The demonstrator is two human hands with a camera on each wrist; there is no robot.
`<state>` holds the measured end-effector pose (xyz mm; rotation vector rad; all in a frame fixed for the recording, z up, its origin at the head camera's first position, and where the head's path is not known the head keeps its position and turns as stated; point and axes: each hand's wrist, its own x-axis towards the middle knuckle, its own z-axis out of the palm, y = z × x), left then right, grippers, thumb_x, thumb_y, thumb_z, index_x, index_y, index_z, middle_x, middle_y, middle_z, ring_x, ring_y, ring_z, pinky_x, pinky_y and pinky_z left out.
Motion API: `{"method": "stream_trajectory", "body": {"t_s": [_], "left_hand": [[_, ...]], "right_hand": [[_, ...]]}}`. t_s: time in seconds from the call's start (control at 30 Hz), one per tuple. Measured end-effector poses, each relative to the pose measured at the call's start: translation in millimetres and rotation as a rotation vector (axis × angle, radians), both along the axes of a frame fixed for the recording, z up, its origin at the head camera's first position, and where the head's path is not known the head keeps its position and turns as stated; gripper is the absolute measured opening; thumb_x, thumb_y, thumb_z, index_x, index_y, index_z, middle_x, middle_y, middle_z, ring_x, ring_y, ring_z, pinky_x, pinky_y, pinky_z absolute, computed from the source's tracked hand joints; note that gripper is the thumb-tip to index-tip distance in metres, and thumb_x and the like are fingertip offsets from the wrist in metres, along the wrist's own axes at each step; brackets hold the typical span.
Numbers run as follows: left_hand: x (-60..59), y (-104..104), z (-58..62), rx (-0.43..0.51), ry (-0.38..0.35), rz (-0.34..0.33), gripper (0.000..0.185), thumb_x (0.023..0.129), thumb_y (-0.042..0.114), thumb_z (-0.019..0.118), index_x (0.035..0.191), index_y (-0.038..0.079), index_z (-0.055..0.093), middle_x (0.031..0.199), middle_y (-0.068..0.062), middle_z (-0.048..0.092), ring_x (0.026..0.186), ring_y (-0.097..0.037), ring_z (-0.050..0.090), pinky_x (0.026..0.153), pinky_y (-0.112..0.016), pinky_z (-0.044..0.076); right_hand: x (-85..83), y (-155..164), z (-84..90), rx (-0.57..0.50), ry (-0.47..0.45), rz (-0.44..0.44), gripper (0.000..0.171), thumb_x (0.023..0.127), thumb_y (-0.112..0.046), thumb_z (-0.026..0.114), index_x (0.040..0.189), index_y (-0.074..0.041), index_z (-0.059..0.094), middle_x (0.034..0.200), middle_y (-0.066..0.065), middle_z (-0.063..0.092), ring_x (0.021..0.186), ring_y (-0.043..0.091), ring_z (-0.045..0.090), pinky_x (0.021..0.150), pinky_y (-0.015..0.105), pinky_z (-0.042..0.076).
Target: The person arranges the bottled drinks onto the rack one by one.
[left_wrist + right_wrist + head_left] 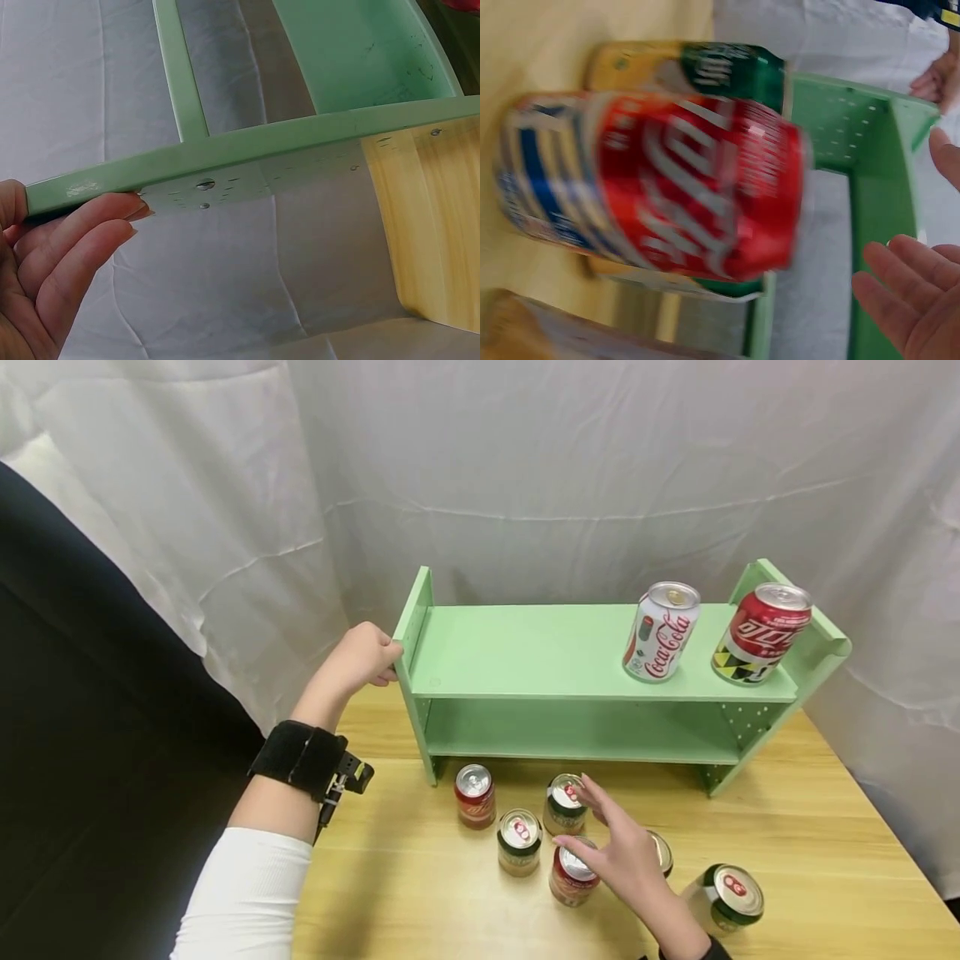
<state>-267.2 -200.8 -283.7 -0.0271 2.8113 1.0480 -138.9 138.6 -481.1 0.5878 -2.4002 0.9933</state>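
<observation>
Wooden table (825, 827), right hand (626, 852) over red can (572, 875), left hand (363, 656) gripping shelf (570, 652)

The shelf unit (570, 685) stands on the table (825, 827), backed by the curtain (570, 468). On its top board, toward the right end, two cans stand side by side: one can (661, 631) to the left, the other can (761, 633) against the right side panel. At the opposite end the left hand (363, 656) holds the left side panel. In front of the shelf, on the table, a cluster of cans: the leftmost can (475, 795), then a can nearer the viewer (519, 841), one behind it (564, 804), and the front can (572, 872) under the right hand (626, 852). A tilted can (726, 899) sits off to the right, apart.
</observation>
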Motion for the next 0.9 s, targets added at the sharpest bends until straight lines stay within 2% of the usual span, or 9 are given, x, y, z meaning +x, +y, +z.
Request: {"method": "stream_trajectory", "body": {"t_s": [0.1, 0.17, 0.33, 0.47, 0.7, 0.8, 0.9], "left_hand": [[-1.4, -0.6, 0.8, 0.002, -0.003, 0.000, 0.034, 0.088, 0.011, 0.040, 0.054, 0.012, 0.035, 0.097, -0.023, 0.069, 0.083, -0.030, 0.069, 0.075, -0.036, 0.059], [-1.5, -1.4, 1.2, 0.002, -0.005, 0.000, 0.034, 0.088, 0.011, 0.040, 0.054, 0.012, 0.036, 0.099, -0.024, 0.068, 0.083, -0.030, 0.069, 0.076, -0.036, 0.058], [-0.5, -2.8, 0.9, 0.003, 0.006, -0.013, 0.035, 0.088, 0.011, 0.040, 0.053, 0.012, 0.035, 0.094, -0.024, 0.069, 0.081, -0.028, 0.069, 0.075, -0.036, 0.059], [-1.1, -3.1, 0.1, 0.003, 0.017, -0.016, 0.036, 0.088, 0.011, 0.040, 0.052, 0.013, 0.033, 0.090, -0.023, 0.069, 0.080, -0.028, 0.069, 0.075, -0.036, 0.058], [-1.6, -3.2, -1.3, 0.006, 0.007, -0.014, 0.035, 0.088, 0.011, 0.039, 0.054, 0.014, 0.031, 0.094, -0.024, 0.068, 0.082, -0.029, 0.069, 0.075, -0.037, 0.059], [-1.4, -2.6, -2.1, 0.009, 0.011, -0.018, 0.036, 0.088, 0.012, 0.039, 0.054, 0.014, 0.030, 0.093, -0.024, 0.069, 0.082, -0.030, 0.070, 0.075, -0.037, 0.058], [-1.3, -1.9, -3.4, 0.001, 0.020, -0.019, 0.036, 0.088, 0.011, 0.039, 0.054, 0.015, 0.028, 0.078, -0.020, 0.068, 0.077, -0.027, 0.069, 0.073, -0.035, 0.058]], "right_hand": [[3.3, 0.6, -9.2, 0.039, 0.025, -0.003, 0.089, 0.055, -0.025, 0.089, 0.131, 0.001, 0.050, 0.110, 0.013, 0.068, 0.095, 0.024, 0.067, 0.075, 0.031, 0.057], [5.5, 1.7, -16.2, 0.074, 0.071, 0.006, 0.088, 0.055, -0.030, 0.088, 0.129, 0.000, 0.052, 0.108, 0.013, 0.069, 0.091, 0.024, 0.068, 0.071, 0.032, 0.058], [9.8, 5.0, -34.0, 0.153, 0.176, 0.054, 0.085, 0.062, -0.046, 0.081, 0.129, -0.001, 0.053, 0.109, 0.015, 0.067, 0.092, 0.026, 0.066, 0.071, 0.035, 0.058], [11.8, 5.7, -43.6, 0.194, 0.143, 0.059, 0.084, 0.065, -0.051, 0.078, 0.130, -0.004, 0.054, 0.111, 0.014, 0.066, 0.097, 0.027, 0.065, 0.074, 0.041, 0.058], [15.4, 3.2, -49.5, 0.298, -0.033, -0.026, 0.087, 0.055, -0.044, 0.085, 0.128, -0.006, 0.055, 0.117, 0.015, 0.064, 0.103, 0.030, 0.063, 0.076, 0.046, 0.057], [17.0, 1.0, -49.2, 0.322, -0.169, -0.071, 0.088, 0.055, -0.045, 0.086, 0.128, -0.007, 0.055, 0.118, 0.015, 0.063, 0.102, 0.031, 0.063, 0.071, 0.048, 0.057], [18.5, -2.1, -48.9, 0.322, -0.334, -0.090, 0.092, 0.054, -0.043, 0.087, 0.130, -0.005, 0.052, 0.118, 0.015, 0.061, 0.099, 0.033, 0.063, 0.068, 0.049, 0.056]]}}
